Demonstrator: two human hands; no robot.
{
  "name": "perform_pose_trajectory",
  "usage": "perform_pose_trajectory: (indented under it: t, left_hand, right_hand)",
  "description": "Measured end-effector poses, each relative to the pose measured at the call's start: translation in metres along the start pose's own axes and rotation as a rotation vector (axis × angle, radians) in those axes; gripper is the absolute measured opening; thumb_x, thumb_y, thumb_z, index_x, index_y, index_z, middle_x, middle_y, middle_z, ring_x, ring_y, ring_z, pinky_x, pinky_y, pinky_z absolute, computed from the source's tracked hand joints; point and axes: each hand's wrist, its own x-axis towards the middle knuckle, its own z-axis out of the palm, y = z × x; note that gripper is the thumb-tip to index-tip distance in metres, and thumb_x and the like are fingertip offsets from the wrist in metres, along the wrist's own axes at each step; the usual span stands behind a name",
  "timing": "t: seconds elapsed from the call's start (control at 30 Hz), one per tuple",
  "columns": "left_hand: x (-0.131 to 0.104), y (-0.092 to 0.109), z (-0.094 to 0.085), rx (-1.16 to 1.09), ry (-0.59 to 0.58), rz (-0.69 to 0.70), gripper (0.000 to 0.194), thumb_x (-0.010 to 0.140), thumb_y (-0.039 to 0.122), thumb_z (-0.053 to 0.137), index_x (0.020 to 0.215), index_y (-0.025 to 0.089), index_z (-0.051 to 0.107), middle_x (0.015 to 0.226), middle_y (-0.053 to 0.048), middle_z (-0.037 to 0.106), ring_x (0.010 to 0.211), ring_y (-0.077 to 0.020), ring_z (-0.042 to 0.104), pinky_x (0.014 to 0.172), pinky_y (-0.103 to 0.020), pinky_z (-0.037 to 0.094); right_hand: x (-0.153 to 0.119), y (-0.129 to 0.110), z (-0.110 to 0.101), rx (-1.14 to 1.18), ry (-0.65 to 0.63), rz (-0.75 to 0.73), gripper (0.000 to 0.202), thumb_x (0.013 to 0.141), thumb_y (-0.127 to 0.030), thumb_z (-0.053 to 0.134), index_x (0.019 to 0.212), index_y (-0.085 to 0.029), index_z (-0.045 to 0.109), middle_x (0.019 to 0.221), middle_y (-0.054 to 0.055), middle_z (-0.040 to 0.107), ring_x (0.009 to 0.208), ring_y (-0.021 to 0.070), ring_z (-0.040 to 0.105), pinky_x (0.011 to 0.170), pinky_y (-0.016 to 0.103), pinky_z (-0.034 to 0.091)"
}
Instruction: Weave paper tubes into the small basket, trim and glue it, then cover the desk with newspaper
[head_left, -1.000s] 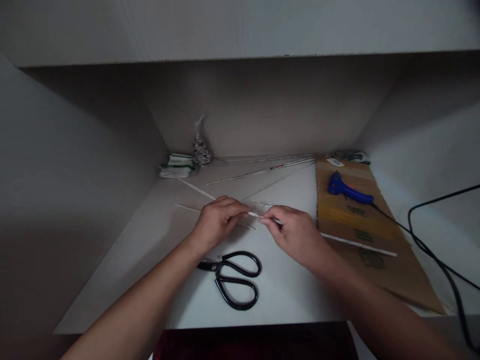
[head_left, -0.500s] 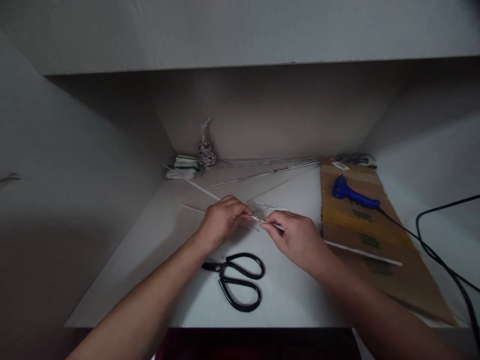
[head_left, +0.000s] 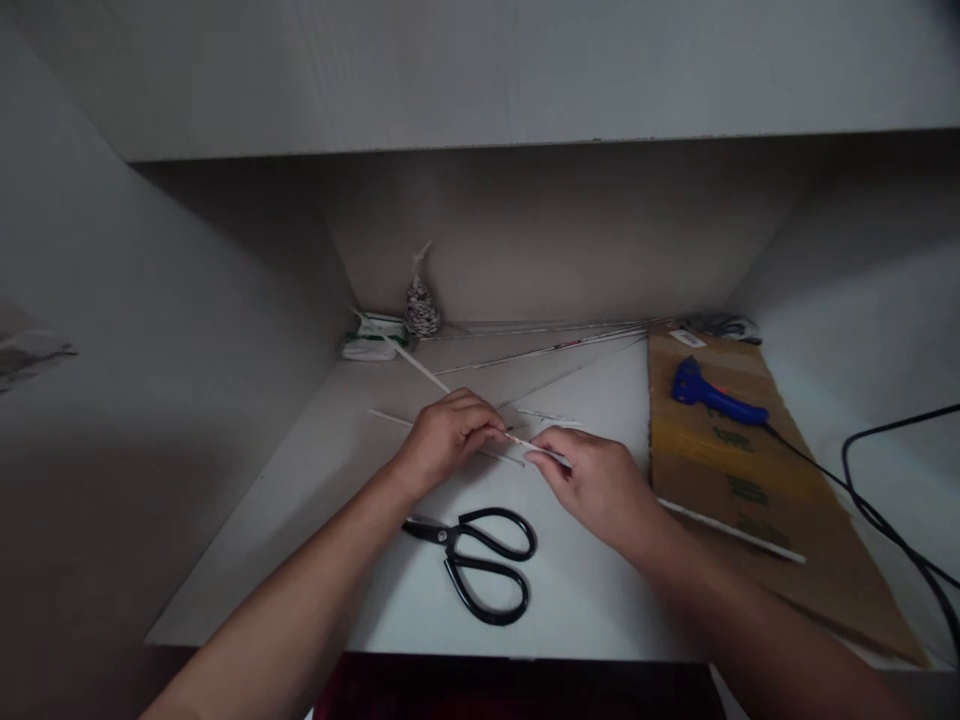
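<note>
My left hand [head_left: 448,437] and my right hand [head_left: 592,482] meet over the middle of a white desk, each pinching a thin white paper stick [head_left: 525,443] that runs between the fingertips. The stick continues past my left hand toward the back left corner and past my right wrist across the cardboard. Black scissors [head_left: 476,558] lie shut on the desk just in front of my left wrist, untouched.
A brown cardboard sheet [head_left: 742,490] lies at the right with a blue glue gun [head_left: 709,392] on it, its black cord [head_left: 885,520] trailing right. More thin sticks [head_left: 540,348] lie along the back. A small woven piece [head_left: 422,312] and folded paper [head_left: 371,335] sit in the back left corner.
My hands stay together on the stick and tilt it slightly; the view has shifted a little, so everything sits lower and further right in frame.
</note>
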Motion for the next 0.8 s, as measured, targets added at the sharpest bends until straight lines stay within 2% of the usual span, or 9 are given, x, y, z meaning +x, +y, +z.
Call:
perform_pose_trajectory:
  t: [0.1, 0.27, 0.43, 0.53, 0.63, 0.73, 0.8]
  left_hand:
    - [0.001, -0.006, -0.003, -0.017, 0.025, 0.003, 0.011, 0.087, 0.027, 0.065, 0.091, 0.019, 0.071, 0.085, -0.004, 0.073, 0.081, -0.0162, 0.063, 0.075, -0.027, 0.048]
    - [0.0, -0.004, -0.002, 0.091, 0.003, -0.052, 0.012, 0.091, 0.021, 0.058, 0.087, 0.019, 0.069, 0.083, -0.004, 0.071, 0.083, -0.0176, 0.061, 0.076, -0.03, 0.047]
    - [-0.001, -0.004, 0.006, 0.028, 0.074, -0.044, 0.015, 0.093, 0.022, 0.056, 0.099, 0.021, 0.069, 0.089, -0.005, 0.069, 0.088, -0.0166, 0.06, 0.079, -0.029, 0.048]
    - [-0.001, -0.004, 0.009, 0.016, 0.089, -0.025, 0.013, 0.09, 0.021, 0.059, 0.096, 0.021, 0.071, 0.087, -0.005, 0.068, 0.087, -0.0167, 0.06, 0.078, -0.029, 0.048]
    - [-0.001, 0.0, 0.012, 0.045, 0.088, -0.066, 0.015, 0.091, 0.016, 0.053, 0.092, 0.019, 0.068, 0.09, -0.006, 0.066, 0.091, -0.0177, 0.059, 0.081, -0.031, 0.048]
    - [0.0, 0.004, 0.013, 0.069, 0.124, -0.1, 0.013, 0.093, 0.02, 0.053, 0.099, 0.018, 0.063, 0.102, -0.008, 0.065, 0.101, -0.0194, 0.059, 0.088, -0.034, 0.049]
    - [0.001, 0.006, 0.01, 0.1, 0.189, -0.116, 0.026, 0.091, 0.029, 0.059, 0.115, 0.02, 0.058, 0.122, -0.011, 0.06, 0.116, -0.022, 0.054, 0.094, -0.037, 0.048]
  right_hand:
    - [0.002, 0.003, -0.001, -0.031, -0.002, -0.021, 0.016, 0.094, -0.029, 0.053, 0.099, -0.023, 0.068, 0.082, 0.001, 0.069, 0.076, 0.017, 0.063, 0.069, 0.028, 0.041]
    - [0.006, 0.01, -0.002, -0.091, 0.052, -0.073, 0.023, 0.096, -0.026, 0.05, 0.108, -0.023, 0.069, 0.087, 0.004, 0.07, 0.08, 0.0187, 0.061, 0.075, 0.03, 0.042]
    - [0.009, 0.014, -0.005, -0.139, 0.077, -0.089, 0.026, 0.096, -0.022, 0.049, 0.111, -0.022, 0.07, 0.086, 0.005, 0.071, 0.081, 0.0195, 0.059, 0.079, 0.032, 0.04]
    - [0.009, 0.013, -0.006, -0.159, 0.098, -0.106, 0.026, 0.096, -0.021, 0.048, 0.109, -0.023, 0.07, 0.088, 0.005, 0.071, 0.084, 0.0197, 0.059, 0.08, 0.032, 0.038]
    - [0.008, 0.012, -0.007, -0.169, 0.085, -0.138, 0.027, 0.096, -0.021, 0.047, 0.11, -0.024, 0.07, 0.089, 0.004, 0.072, 0.086, 0.0196, 0.058, 0.081, 0.032, 0.036]
    - [0.012, 0.014, -0.011, -0.212, 0.071, -0.138, 0.027, 0.097, -0.022, 0.046, 0.108, -0.024, 0.07, 0.088, 0.004, 0.072, 0.087, 0.02, 0.058, 0.081, 0.033, 0.034]
    - [0.023, 0.021, -0.019, -0.279, 0.062, -0.125, 0.027, 0.097, -0.022, 0.045, 0.104, -0.024, 0.071, 0.086, 0.004, 0.072, 0.086, 0.0209, 0.057, 0.08, 0.034, 0.033]
